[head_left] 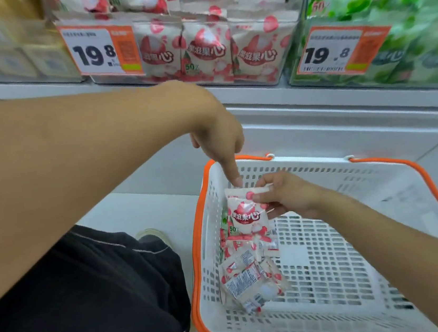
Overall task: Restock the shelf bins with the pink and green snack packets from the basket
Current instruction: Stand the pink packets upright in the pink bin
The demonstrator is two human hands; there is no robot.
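A person's right hand (282, 196) pinches a pink snack packet (247, 214) upright over the white basket (336, 275), left hand (220, 140) fingertip steadying its top edge, apparently readying it for the pink shelf bin (209, 54) above.

Green packets (387, 15) motion-blurred, cut by right edge; yellow boxes (2, 51) at left blurred, unreadable.

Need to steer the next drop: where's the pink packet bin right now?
In the head view, the pink packet bin sits upper centre on the shelf, directly left of the green packet bin, above the basket.
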